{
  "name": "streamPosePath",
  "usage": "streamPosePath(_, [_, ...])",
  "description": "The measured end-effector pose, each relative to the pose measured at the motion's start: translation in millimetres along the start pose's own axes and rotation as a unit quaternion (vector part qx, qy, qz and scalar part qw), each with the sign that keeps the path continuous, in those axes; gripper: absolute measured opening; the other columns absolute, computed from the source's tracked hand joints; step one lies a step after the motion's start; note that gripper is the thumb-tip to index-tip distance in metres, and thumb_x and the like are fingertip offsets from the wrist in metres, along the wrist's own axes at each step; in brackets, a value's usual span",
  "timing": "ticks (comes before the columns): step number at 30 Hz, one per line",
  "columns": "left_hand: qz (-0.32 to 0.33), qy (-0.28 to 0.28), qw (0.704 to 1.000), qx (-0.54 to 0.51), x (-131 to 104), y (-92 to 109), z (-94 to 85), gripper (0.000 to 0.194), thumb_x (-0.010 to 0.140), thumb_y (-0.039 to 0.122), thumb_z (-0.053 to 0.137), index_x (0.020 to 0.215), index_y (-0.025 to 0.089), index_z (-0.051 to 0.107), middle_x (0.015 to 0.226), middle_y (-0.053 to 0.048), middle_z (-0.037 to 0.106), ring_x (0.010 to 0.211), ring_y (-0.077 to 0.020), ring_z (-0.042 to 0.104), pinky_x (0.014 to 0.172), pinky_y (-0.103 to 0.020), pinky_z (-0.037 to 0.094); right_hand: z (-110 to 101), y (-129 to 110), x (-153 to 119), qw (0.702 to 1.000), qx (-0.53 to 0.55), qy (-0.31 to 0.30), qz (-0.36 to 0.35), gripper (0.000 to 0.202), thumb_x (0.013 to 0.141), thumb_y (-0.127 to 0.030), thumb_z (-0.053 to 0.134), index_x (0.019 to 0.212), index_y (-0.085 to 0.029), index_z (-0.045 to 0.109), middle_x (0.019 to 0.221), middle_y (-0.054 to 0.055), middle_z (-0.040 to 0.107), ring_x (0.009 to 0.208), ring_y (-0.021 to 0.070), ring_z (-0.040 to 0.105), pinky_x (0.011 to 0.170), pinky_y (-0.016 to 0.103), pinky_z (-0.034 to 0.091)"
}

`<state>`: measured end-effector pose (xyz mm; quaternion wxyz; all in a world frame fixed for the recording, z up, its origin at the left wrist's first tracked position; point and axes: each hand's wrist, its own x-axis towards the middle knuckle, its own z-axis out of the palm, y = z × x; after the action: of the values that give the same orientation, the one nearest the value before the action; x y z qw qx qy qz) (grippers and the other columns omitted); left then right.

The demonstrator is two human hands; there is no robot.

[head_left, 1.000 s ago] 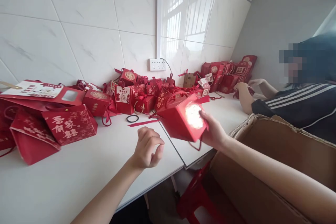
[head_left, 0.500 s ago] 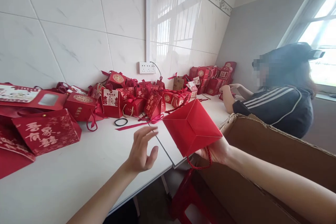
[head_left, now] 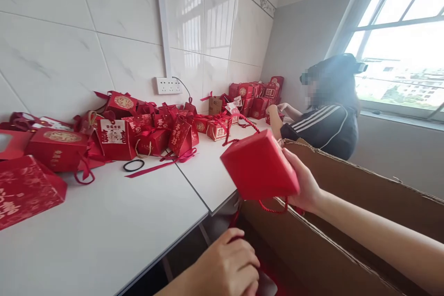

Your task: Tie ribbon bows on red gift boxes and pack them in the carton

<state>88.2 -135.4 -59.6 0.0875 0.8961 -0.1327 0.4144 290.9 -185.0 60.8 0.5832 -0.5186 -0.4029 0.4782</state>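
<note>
My right hand grips a red paper gift box by its right side, above the near wall of a cardboard box. The gift box is tilted, with a plain red face toward me, and twisted red cord handles stick out above and below it. Lower down, in front of the table edge, my left hand is apart from the gift box. Its fingers are curled in loosely, and I see nothing in them.
A large open cardboard box stands at the right. Red gift boxes crowd the back of the white table, with a black ring and a ribbon before them. A co-worker sits at the far end, hands on a red box.
The gift box has turned in my right hand and moved over the cardboard box's edge. My left hand has dropped away from beside it and curled its fingers. The view has swung right.
</note>
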Motion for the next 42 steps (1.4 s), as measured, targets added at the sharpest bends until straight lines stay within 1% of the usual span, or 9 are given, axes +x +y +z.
streamPosePath(4, [-0.07, 0.009, 0.997, -0.014, 19.8, -6.5, -11.2, 0.011, 0.077, 0.01, 0.048, 0.074, 0.016, 0.056, 0.077, -0.002, 0.064, 0.076, -0.0132, 0.058, 0.085, -0.032, 0.044, -15.5, -3.0, -24.2, 0.966, -0.183, 0.027, -0.184, 0.057, 0.074, -0.055, 0.06, 0.118, -0.03, 0.034, 0.113, 0.009, 0.058, 0.091, 0.0261, 0.064, 0.068, 0.039, 0.058])
streamPosePath(6, [-0.067, 0.014, 0.998, -0.014, 26.7, -9.4, -6.1, 0.012, 0.076, 0.009, 0.046, 0.074, 0.016, 0.055, 0.076, -0.003, 0.063, 0.077, -0.0147, 0.057, 0.082, -0.033, 0.045, -21.8, -7.2, -38.6, 0.889, -0.323, 0.073, -0.317, 0.063, 0.071, -0.046, 0.069, 0.121, -0.033, 0.033, 0.124, 0.01, 0.048, 0.105, 0.0293, 0.058, 0.076, 0.041, 0.057])
streamPosePath(10, [-0.053, 0.017, 0.998, -0.013, 41.3, -16.7, 9.8, 0.014, 0.078, 0.01, 0.043, 0.073, 0.017, 0.054, 0.075, -0.003, 0.062, 0.077, -0.0156, 0.056, 0.076, -0.032, 0.045, -27.8, -19.1, -68.3, 0.655, -0.541, 0.11, -0.515, 0.083, 0.066, -0.026, 0.075, 0.135, -0.037, 0.029, 0.14, 0.01, 0.027, 0.124, 0.0362, 0.038, 0.092, 0.053, 0.048])
streamPosePath(16, [-0.102, 0.077, 0.989, -0.071, 61.4, -23.8, 20.7, 0.015, 0.083, 0.014, 0.037, 0.083, 0.019, 0.052, 0.074, -0.003, 0.058, 0.07, -0.0162, 0.054, 0.068, -0.031, 0.044, -32.6, -32.8, -100.2, 0.515, -0.656, 0.096, -0.544, 0.078, 0.074, -0.018, 0.068, 0.139, -0.023, 0.026, 0.138, 0.017, 0.03, 0.125, 0.0369, 0.038, 0.091, 0.055, 0.049])
streamPosePath(21, [-0.201, 0.264, 0.924, -0.19, 99.4, -3.1, 15.2, 0.037, 0.084, 0.048, 0.047, 0.106, 0.018, 0.047, 0.093, -0.007, 0.052, 0.084, -0.0185, 0.053, 0.071, -0.032, 0.047, -45.7, -30.7, -112.0, 0.517, -0.675, 0.148, -0.505, 0.082, 0.073, -0.031, 0.071, 0.14, -0.02, 0.025, 0.136, 0.02, 0.032, 0.122, 0.0359, 0.042, 0.09, 0.053, 0.049])
streamPosePath(23, [-0.234, 0.258, 0.916, -0.199, 118.2, 9.3, 12.2, 0.046, 0.08, 0.047, 0.056, 0.114, 0.019, 0.043, 0.101, -0.008, 0.052, 0.089, -0.0187, 0.054, 0.076, -0.032, 0.047, -50.9, -28.8, -113.7, 0.518, -0.68, 0.151, -0.497, 0.081, 0.075, -0.033, 0.069, 0.14, -0.023, 0.023, 0.136, 0.019, 0.032, 0.123, 0.0351, 0.041, 0.091, 0.053, 0.049])
streamPosePath(28, [-0.172, 0.253, 0.943, -0.136, 138.1, 27.7, 13.4, 0.008, 0.083, 0.015, 0.055, 0.089, 0.02, 0.054, 0.084, -0.001, 0.049, 0.077, -0.0105, 0.052, 0.068, -0.022, 0.046, -60.7, -25.4, -119.6, 0.526, -0.696, 0.147, -0.466, 0.075, 0.078, -0.032, 0.065, 0.14, -0.028, 0.023, 0.137, 0.016, 0.032, 0.125, 0.0355, 0.039, 0.091, 0.054, 0.049])
streamPosePath(35, [-0.1, 0.185, 0.972, -0.104, 135.0, 31.3, 32.5, 0.011, 0.083, 0.016, 0.054, 0.092, 0.021, 0.057, 0.085, -0.002, 0.054, 0.079, -0.0125, 0.056, 0.076, -0.028, 0.048, -74.8, -24.7, -131.8, 0.507, -0.729, 0.16, -0.432, 0.066, 0.078, -0.032, 0.065, 0.134, -0.027, 0.03, 0.134, 0.015, 0.034, 0.125, 0.0343, 0.04, 0.089, 0.051, 0.05])
streamPosePath(42, [-0.206, -0.016, 0.977, 0.057, 104.7, 5.2, 73.6, 0.05, 0.085, 0.027, 0.046, 0.132, 0.014, 0.034, 0.137, -0.017, 0.042, 0.13, -0.0287, 0.036, 0.101, -0.045, 0.029, -204.2, 1.7, -108.0, 0.669, -0.613, 0.413, -0.075, 0.072, 0.067, -0.057, 0.064, 0.123, -0.018, 0.04, 0.114, 0.014, 0.047, 0.101, 0.0298, 0.055, 0.083, 0.047, 0.051])
